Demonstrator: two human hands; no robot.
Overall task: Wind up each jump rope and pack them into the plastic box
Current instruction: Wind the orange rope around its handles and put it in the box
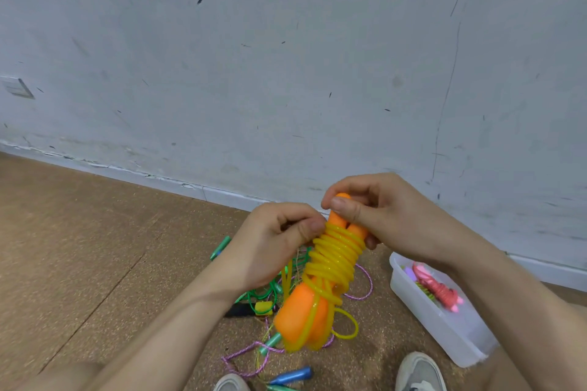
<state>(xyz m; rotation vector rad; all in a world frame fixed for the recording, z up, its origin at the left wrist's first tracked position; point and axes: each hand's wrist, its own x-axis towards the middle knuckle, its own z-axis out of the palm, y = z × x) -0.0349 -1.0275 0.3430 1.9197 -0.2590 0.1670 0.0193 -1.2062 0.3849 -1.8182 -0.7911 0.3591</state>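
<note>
A brown cork-like floor (95,247) meets a scuffed pale wall (286,57) along a white baseboard (222,194). On the floor lies a loose tangle of jump ropes (270,295) — green, purple and blue-handled ones — and to the right stands a clear plastic box (444,324) with a wound pink rope (440,287) already inside. 2 grey shoes (419,371) show at the bottom edge.

Held up above the tangle is the orange jump rope (330,260), its yellow cord coiled tightly around the 2 orange handles. The right hand (374,209) is closed around the upper ends of the handles, thumb pressed on top. The left hand (276,241) pinches the cord at the top of the coil, just beside the right thumb. The lower handle ends hang free below both hands — a loose loop of cord dangles there.
</note>
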